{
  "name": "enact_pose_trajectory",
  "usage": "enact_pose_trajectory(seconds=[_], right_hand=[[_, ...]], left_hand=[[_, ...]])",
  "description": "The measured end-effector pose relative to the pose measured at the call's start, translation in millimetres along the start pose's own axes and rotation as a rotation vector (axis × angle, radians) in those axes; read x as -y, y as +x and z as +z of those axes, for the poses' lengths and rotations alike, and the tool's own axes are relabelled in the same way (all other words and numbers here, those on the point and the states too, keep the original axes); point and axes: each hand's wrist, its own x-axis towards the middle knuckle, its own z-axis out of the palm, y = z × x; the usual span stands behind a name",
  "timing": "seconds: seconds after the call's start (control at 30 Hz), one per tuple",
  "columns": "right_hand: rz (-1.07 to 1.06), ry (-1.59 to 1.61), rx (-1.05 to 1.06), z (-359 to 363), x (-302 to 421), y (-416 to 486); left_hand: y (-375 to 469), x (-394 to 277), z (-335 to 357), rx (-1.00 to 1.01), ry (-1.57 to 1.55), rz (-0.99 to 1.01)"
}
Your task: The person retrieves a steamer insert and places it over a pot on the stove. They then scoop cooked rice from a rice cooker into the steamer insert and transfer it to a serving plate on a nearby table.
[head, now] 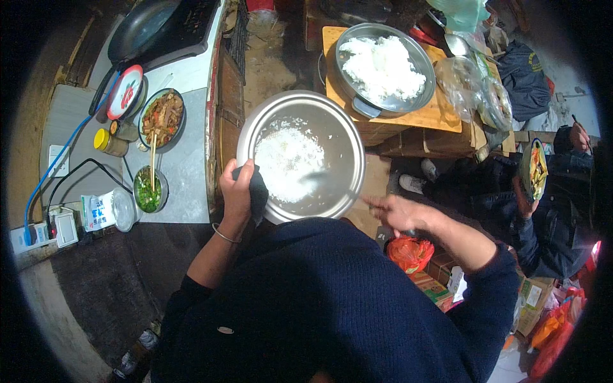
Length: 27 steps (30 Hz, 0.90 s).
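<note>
A wide metal pot [337,143] with white rice [289,160] in it is tilted towards me, against my dark sweater. My left hand [238,189] grips its left rim through a dark cloth [258,194]. At the lower right rim, my right hand [395,210] is blurred by motion, its fingers closed around the handle of a utensil. The utensil's blurred head [316,178], apparently a spoon, reaches into the pot over the rice. Beyond the pot, a second metal pan [421,57] holds a large mound of cooked rice [383,72].
The pan stands on a wooden board [448,117] beside plastic bags [459,86]. The left counter [191,191] carries a meat dish [163,117], chopped greens [147,189], jars and a frying pan [143,28]. At right, another person [541,220] holds a bowl of food [536,170]. A red bag [410,253] lies below my right hand.
</note>
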Motion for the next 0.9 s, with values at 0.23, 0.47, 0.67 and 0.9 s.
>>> enact_pose_trajectory(seconds=[0.23,0.47,0.67,0.9], right_hand=[[-0.242,-0.024,-0.206,-2,6,14],[-0.257,-0.468,-0.504,-16,25,63],[-0.085,-0.176,-0.259,8,2,44],[-0.174,0.872,-0.092,14,9,46]], left_hand=[[2,4,-1,-0.008,-0.014,-0.012],[2,-1,0,-0.012,-0.012,-0.021],[0,-3,0,-0.044,0.075,0.019],[2,2,1,-0.056,0.058,0.013]])
